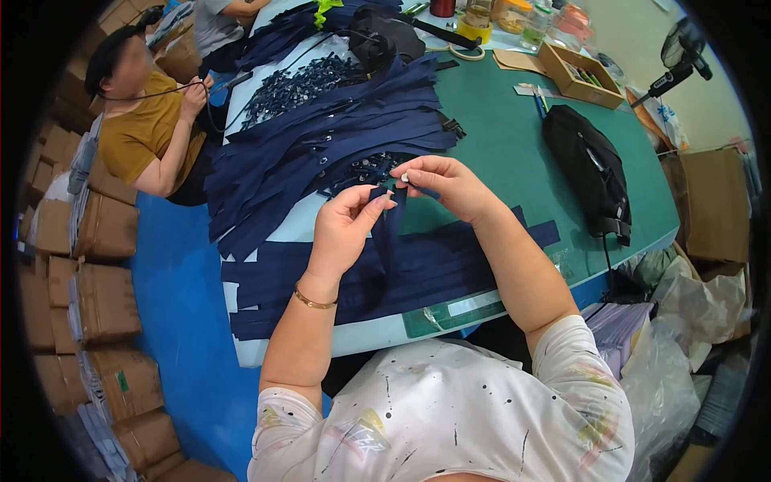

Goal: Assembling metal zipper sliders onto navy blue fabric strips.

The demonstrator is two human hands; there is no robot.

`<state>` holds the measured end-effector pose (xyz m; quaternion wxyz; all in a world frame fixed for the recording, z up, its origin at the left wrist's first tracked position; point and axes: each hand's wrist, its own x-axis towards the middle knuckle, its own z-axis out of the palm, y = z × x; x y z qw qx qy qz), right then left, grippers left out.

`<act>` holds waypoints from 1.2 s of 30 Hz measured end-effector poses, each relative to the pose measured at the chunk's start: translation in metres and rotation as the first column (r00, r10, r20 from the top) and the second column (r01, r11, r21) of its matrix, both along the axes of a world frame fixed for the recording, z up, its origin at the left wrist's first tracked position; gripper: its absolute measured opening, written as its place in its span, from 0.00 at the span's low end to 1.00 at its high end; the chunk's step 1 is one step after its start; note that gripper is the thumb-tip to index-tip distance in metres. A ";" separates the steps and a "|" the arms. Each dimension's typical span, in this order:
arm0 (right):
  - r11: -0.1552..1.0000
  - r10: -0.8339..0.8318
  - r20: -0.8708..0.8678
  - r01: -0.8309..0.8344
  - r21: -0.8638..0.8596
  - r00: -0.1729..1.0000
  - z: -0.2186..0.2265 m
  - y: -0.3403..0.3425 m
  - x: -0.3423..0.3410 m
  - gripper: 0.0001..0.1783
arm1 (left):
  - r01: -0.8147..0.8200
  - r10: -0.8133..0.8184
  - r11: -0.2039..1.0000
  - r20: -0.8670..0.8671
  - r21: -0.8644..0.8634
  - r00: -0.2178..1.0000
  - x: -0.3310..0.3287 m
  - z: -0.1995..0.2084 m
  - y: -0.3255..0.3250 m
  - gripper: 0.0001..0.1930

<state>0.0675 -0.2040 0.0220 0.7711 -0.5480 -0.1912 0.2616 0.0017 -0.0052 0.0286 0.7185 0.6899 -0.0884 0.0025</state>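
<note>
Nearest: wearer's shirt (446, 402), white w/ dark flecks & faint colour prints. Forearms extend up over near edge of table (369, 333); bangle (315, 302) on L wrist.

On table by near edge: near straps (450, 261), navy, flat, laid side by side, approx. lengthwise along edge. Strap (388, 245), navy, hangs from hands above these; lower end not separable by eye from straps below.

L hand (345, 221): thumb & fingers together, clamped on strap nr its upper end. R hand (442, 186): thumb & index together, pinching small whitish stud (405, 177), just beside L fingertips; navy material also under R fingers. Whether stud touches strap: can't tell.

Just beyond hands: small heap of navy tabs (371, 167). Behind: far straps (321, 145), heaped, overlapping; then larger heap of tabs. R side: green mat (498, 161) w/ black pouch (590, 161), upper end nr two pens (541, 100); open wooden box (580, 76) beyond, items inside. Tape (474, 36), yellow, at far side, among jars.

L of table: co-worker (152, 120), mustard top, seated, holding black cord. Cartons (108, 301) stacked far L, blue floor (177, 273) btwn. Fan (683, 48) upper R.
</note>
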 end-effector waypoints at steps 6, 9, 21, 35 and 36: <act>1.000 -0.019 0.099 0.020 -0.006 0.995 0.006 0.007 -0.012 0.10 | 0.029 -0.027 0.998 -0.034 0.063 0.999 -0.005 0.003 -0.003 0.06; 1.000 -0.002 0.091 0.004 -0.016 0.996 0.003 0.006 -0.011 0.09 | 0.030 -0.024 0.996 -0.068 0.087 0.997 -0.005 0.002 -0.002 0.06; 0.996 0.017 0.110 -0.008 -0.087 0.994 0.004 0.005 -0.011 0.09 | 0.057 -0.053 0.990 -0.034 0.125 0.998 -0.005 0.000 -0.003 0.04; 0.991 0.027 0.155 -0.007 -0.133 0.988 0.011 0.003 -0.015 0.08 | 0.113 -0.128 0.989 -0.169 -0.098 0.977 -0.005 0.002 -0.002 0.04; 0.992 0.031 0.143 -0.014 -0.123 0.989 0.013 0.003 -0.016 0.08 | 0.118 -0.135 0.988 -0.177 -0.102 0.975 -0.004 0.001 -0.002 0.04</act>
